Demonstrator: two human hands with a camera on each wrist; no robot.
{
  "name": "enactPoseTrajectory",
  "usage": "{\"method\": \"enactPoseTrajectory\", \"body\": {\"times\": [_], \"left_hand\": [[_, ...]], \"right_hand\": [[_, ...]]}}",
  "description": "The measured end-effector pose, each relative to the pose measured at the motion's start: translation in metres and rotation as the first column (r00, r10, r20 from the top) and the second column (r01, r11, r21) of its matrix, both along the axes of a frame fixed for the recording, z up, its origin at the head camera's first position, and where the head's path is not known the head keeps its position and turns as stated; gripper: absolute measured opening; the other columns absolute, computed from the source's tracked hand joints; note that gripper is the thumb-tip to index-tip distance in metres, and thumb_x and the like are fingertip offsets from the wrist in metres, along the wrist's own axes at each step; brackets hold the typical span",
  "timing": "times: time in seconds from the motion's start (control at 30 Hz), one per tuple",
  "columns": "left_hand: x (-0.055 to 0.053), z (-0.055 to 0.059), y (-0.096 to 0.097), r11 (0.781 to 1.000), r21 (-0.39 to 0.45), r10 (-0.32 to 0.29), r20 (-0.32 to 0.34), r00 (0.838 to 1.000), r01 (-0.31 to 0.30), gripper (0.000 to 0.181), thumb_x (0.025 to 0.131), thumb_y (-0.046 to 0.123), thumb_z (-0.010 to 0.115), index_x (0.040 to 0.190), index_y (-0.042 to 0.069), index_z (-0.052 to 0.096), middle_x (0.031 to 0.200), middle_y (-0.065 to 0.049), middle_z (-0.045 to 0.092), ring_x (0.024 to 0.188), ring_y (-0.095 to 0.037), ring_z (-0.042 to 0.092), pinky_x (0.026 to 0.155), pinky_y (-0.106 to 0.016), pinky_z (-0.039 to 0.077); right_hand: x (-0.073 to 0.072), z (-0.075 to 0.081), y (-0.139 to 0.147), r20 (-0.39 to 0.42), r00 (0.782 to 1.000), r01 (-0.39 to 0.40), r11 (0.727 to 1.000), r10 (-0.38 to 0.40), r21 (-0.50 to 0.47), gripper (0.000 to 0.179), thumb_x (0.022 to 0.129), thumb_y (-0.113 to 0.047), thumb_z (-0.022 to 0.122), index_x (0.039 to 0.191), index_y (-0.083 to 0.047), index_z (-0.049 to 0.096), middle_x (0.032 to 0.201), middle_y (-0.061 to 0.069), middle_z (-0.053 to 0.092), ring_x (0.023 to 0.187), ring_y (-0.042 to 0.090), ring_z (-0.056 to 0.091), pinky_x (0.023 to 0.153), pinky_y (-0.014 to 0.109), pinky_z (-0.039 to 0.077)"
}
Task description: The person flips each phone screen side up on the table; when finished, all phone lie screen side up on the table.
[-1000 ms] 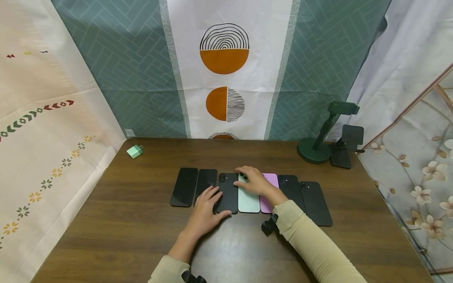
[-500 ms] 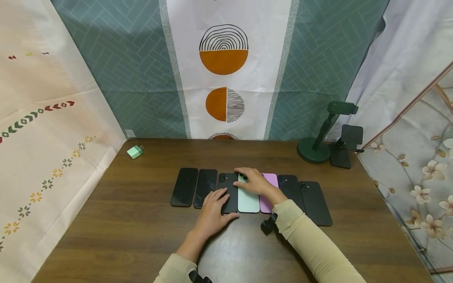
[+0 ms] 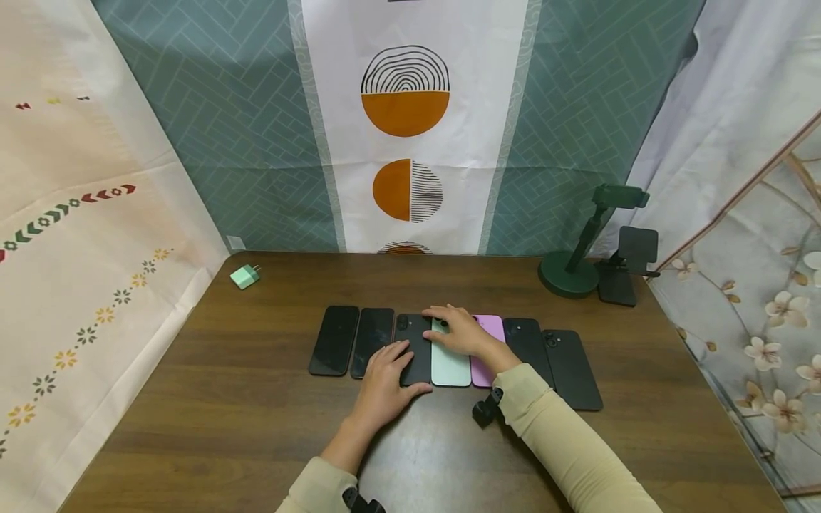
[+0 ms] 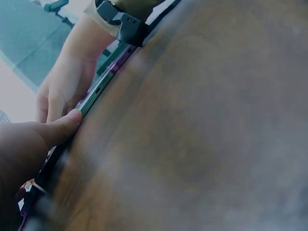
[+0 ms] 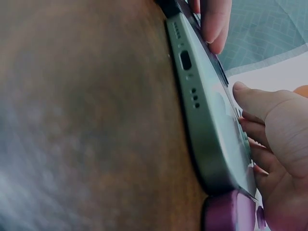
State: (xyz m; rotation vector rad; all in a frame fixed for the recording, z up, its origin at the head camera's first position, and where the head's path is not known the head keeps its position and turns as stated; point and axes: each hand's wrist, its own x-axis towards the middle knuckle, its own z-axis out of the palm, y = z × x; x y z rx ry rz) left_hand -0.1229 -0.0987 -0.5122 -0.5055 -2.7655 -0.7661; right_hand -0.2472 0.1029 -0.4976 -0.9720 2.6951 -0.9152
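pale green phone (image 3: 451, 367) under right hand (image 3: 460, 332) and just beside left hand (image 3: 383, 385)

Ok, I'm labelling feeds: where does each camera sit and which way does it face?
Head: on the head, facing forward and down at the phones on the table; left hand, right hand and sleeves show.
Left wrist: worn there, facing along the phones' near ends; left hand at left, right hand beyond.
Right wrist: worn there, facing the green phone end-on; right hand at right, part of left hand above.
Shared by both wrist views: green phone, both hands.
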Motion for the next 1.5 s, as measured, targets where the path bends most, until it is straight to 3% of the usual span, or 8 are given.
{"method": "enactPoseTrajectory", "body": {"times": [0.27,0.5,0.67,0.9,1.23,1.5], "left_hand": [[-0.002,0.000,-0.002,1.000,0.013,0.025,-0.007,1.000,-0.025,0.075,0.076,0.051,0.085,0.125,-0.004,0.069,0.141,-0.017,0.059,0.133,-0.035,0.052,0.114,-0.054,0.036],[-0.003,0.001,-0.002,1.000,-0.027,0.005,-0.069,0.998,-0.006,0.073,0.076,0.050,0.084,0.124,-0.003,0.070,0.139,-0.019,0.060,0.130,-0.035,0.056,0.113,-0.051,0.038],[-0.003,0.000,-0.003,0.998,-0.057,0.001,-0.089,0.996,-0.006,0.073,0.077,0.053,0.082,0.125,-0.001,0.070,0.139,-0.017,0.061,0.130,-0.031,0.057,0.114,-0.049,0.038],[-0.004,-0.002,-0.004,1.000,0.009,-0.011,-0.062,0.998,0.012,0.069,0.083,0.050,0.080,0.128,-0.001,0.068,0.142,-0.017,0.058,0.133,-0.029,0.055,0.116,-0.051,0.034],[-0.001,0.002,-0.004,0.988,0.129,-0.085,0.013,0.996,0.082,0.073,0.086,0.042,0.081,0.139,-0.003,0.059,0.148,-0.018,0.052,0.137,-0.034,0.049,0.109,-0.059,0.040],[0.000,0.004,-0.003,0.967,0.235,-0.116,0.077,0.990,0.095,0.067,0.093,0.038,0.074,0.144,-0.001,0.055,0.151,-0.015,0.050,0.139,-0.035,0.047,0.110,-0.057,0.040]], "right_hand": [[0.002,0.001,-0.002,0.014,1.000,0.000,1.000,0.000,0.002,0.055,0.101,-0.028,0.065,0.148,-0.005,0.051,0.152,0.017,0.048,0.145,0.045,0.031,0.120,0.059,0.021],[-0.003,-0.002,-0.003,-0.006,1.000,0.018,0.996,-0.019,-0.087,0.040,0.102,-0.009,0.059,0.142,-0.003,0.057,0.143,0.017,0.057,0.140,0.037,0.044,0.120,0.051,0.027],[-0.002,-0.002,0.000,0.007,1.000,0.019,0.991,-0.018,-0.129,0.041,0.100,0.001,0.058,0.140,-0.006,0.059,0.142,0.013,0.059,0.137,0.032,0.049,0.116,0.050,0.035],[0.000,0.003,0.002,0.030,0.999,-0.040,0.988,0.045,-0.146,0.056,0.091,0.000,0.073,0.143,-0.011,0.057,0.144,0.010,0.053,0.136,0.031,0.049,0.112,0.053,0.040],[0.000,0.005,0.005,0.017,1.000,0.001,0.964,0.004,-0.267,0.058,0.083,-0.003,0.083,0.137,-0.005,0.062,0.135,0.010,0.058,0.128,0.030,0.054,0.110,0.051,0.042],[-0.001,0.011,0.008,0.023,1.000,-0.007,0.956,0.015,-0.294,0.076,0.080,-0.007,0.086,0.146,0.000,0.051,0.141,0.015,0.056,0.128,0.034,0.056,0.108,0.053,0.044]]}}
